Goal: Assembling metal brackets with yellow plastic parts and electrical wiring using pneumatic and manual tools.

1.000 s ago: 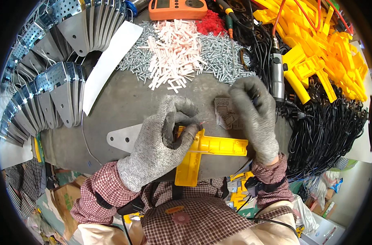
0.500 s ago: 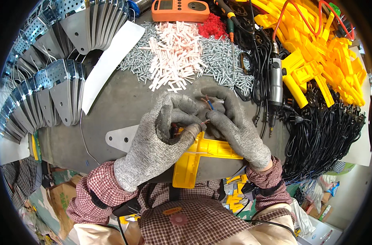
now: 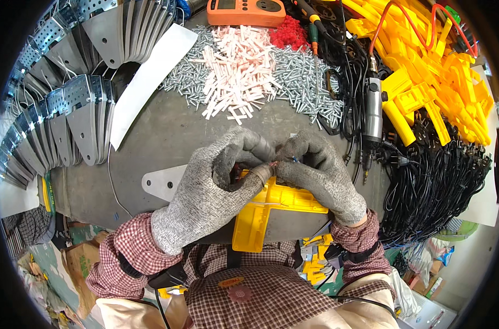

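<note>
Both of my hands wear grey knit gloves and meet over a yellow plastic housing (image 3: 250,226). My left hand (image 3: 214,175) pinches thin wires (image 3: 273,164) between thumb and forefinger, where a reddish bare end shows. Closed against those fingertips, my right hand (image 3: 322,178) pinches the wires too, and a bit of blue wire (image 3: 295,160) peeks out between its fingers. The housing lies below my hands, with a pale wire running across it. Beside my left wrist, a flat grey metal plate (image 3: 164,182) with holes lies on the table. My fingers hide most of the joint.
Pale pink sleeves (image 3: 236,71) and silver screws (image 3: 304,82) lie in piles behind my hands. An orange meter (image 3: 245,12) stands beyond. On the right are a power screwdriver (image 3: 373,112), yellow housings (image 3: 425,71) and black cords (image 3: 425,186); on the left, metal brackets (image 3: 88,131).
My right hand's fingers have closed in against the left fingertips. The blue and brown wire ends that stuck up between them are now mostly covered. My left hand has barely moved.
</note>
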`<state>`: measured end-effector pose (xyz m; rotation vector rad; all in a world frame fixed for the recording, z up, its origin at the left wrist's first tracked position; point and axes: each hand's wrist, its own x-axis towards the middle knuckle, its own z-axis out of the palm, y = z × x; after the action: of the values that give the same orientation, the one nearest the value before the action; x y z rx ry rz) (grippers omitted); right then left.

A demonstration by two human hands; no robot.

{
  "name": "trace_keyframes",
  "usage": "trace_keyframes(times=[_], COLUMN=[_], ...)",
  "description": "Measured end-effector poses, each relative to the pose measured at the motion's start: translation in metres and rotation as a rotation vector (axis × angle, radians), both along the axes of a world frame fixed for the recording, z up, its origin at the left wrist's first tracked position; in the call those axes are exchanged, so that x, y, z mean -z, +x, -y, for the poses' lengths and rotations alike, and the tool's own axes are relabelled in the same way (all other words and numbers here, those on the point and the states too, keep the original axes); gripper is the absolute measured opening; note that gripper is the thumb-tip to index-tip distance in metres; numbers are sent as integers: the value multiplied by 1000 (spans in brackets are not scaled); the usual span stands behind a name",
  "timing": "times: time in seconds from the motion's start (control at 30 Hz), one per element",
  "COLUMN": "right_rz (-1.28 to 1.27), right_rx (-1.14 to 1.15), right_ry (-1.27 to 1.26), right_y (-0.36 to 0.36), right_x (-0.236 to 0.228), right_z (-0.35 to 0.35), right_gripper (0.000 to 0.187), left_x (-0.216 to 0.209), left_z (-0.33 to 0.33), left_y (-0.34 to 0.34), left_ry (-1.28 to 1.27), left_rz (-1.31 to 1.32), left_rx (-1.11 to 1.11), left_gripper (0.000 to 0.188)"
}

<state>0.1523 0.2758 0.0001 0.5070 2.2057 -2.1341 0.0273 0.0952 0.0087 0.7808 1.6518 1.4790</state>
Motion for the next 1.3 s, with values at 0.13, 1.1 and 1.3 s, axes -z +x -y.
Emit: trace_keyframes(times=[0.13,1.1,1.3], right_rz=[-29,-421,-114], right_rx=[46,-41,82], right_ry=[-64,499,7], right_y=[-3,-7,-1], right_x=[-4,-4,5], right_z=[6,25,25], right_gripper=[12,9,8], left_x=[8,-6,0], left_z=[2,13,12], left_y=[5,-13,-8], left_ry=[119,137,192], left_rz=[28,133,-640], left_rx=[-19,130,123], left_gripper=[20,33,22])
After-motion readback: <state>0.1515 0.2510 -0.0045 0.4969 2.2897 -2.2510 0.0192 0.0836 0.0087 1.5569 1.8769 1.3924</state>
